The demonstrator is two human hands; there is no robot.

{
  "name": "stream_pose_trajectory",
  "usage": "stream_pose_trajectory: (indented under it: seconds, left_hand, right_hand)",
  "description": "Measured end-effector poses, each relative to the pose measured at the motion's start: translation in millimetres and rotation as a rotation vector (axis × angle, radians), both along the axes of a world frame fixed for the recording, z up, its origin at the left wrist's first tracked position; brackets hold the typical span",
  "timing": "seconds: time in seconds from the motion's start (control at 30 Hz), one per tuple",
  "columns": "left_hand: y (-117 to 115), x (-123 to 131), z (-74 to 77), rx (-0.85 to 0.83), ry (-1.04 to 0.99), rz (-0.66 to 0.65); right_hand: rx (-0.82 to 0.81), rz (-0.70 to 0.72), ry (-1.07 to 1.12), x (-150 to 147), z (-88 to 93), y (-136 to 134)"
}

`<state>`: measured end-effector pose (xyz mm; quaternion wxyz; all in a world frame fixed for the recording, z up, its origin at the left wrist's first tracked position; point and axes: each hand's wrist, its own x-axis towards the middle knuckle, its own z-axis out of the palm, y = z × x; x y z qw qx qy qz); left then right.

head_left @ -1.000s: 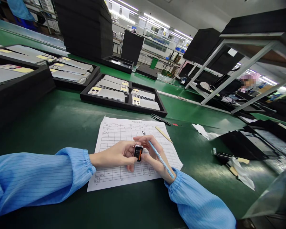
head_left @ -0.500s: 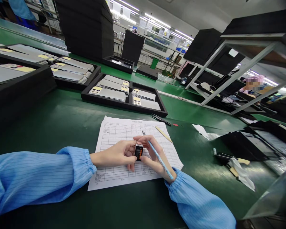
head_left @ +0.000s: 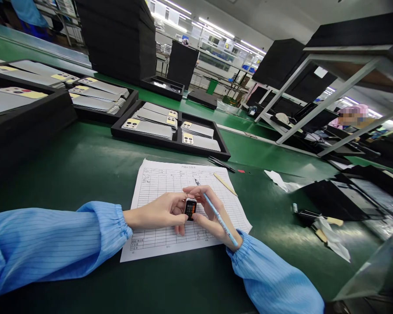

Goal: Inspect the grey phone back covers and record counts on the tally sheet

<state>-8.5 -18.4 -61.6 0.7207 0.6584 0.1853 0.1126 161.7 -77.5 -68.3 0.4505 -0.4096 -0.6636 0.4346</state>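
A small smartwatch (head_left: 190, 209) with a lit keypad and orange keys on its screen is held between both hands above a printed form (head_left: 157, 235). My left hand (head_left: 165, 212) closes on the watch from the left, its thumb at the lower left corner. From the other side my right hand (head_left: 212, 212) grips it too, thumb at the lower right corner. A light blue pen (head_left: 218, 216) rests in the right hand, tip pointing up and away over the paper. Part of the watch's back and strap is hidden by the fingers.
Black trays (head_left: 170, 146) of silver phone back panels stand behind the form and to the left. Tweezers (head_left: 221, 164) and a yellow strip (head_left: 225, 184) lie near the form's top right. Crumpled white paper (head_left: 334, 242) and black items are at the right. A metal frame (head_left: 301, 98) rises behind.
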Motion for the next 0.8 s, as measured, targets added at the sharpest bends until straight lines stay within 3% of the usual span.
stream_pose_trajectory:
  seconds: [0.8]
  left_hand:
    - [0.9, 0.1, -1.4, 0.008, 0.028, 0.003]
  right_hand:
    - [-0.065, 0.026, 0.060, 0.6, 6.3, -2.0]
